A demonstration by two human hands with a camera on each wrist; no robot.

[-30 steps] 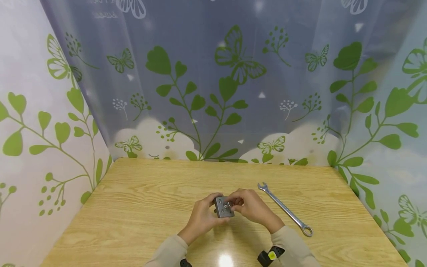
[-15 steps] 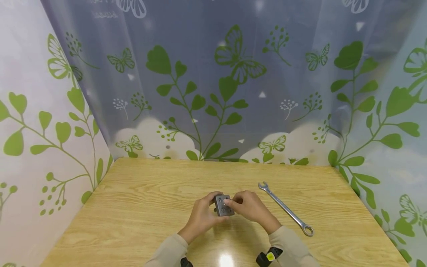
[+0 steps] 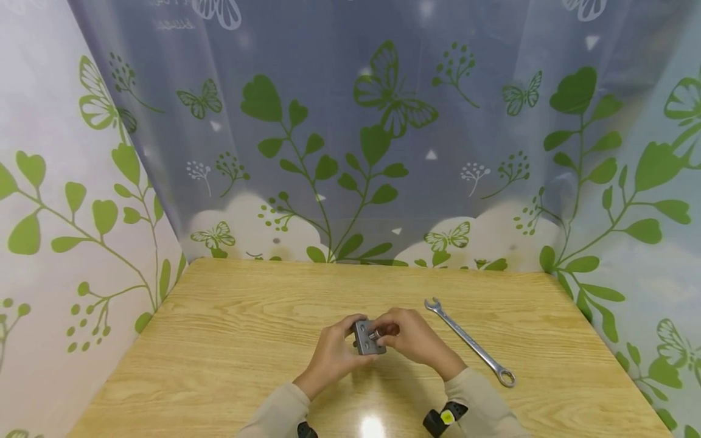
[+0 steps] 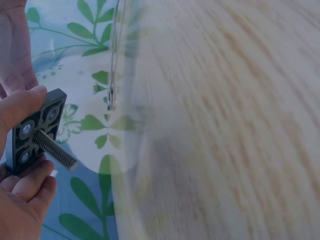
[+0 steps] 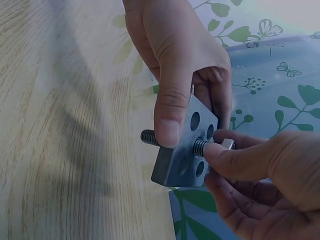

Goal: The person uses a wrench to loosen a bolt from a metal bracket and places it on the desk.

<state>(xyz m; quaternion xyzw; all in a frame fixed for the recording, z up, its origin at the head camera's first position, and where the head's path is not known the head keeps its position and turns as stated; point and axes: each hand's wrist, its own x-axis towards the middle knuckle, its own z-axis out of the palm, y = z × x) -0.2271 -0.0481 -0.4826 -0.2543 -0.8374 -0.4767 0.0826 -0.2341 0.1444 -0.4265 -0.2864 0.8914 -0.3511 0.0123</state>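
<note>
My left hand [image 3: 335, 351] grips a grey square plate [image 3: 362, 344] by its opposite edges, above the table. The plate has a round hole near each corner. A threaded bolt [image 5: 200, 147] passes through its middle; in the left wrist view, a long stretch of the bolt [image 4: 57, 151] sticks out of the ribbed back face. With thumb and fingers, my right hand [image 3: 415, 339] pinches the bolt near its head on the smooth face. A bit of the metal head shows in the right wrist view, and the fingers hide the remainder.
On the wood-grain table [image 3: 246, 316], to the right of my hands, lies a steel combination wrench [image 3: 470, 343]. Its ring end points toward me. Curtains [image 3: 328, 134] with leaf and butterfly prints enclose the table's back and sides.
Half a second ago my right thumb lay across the plate's face, covering the bolt. Now the fingers have drawn back around the bolt and it shows again. My left hand and the plate barely moved.
</note>
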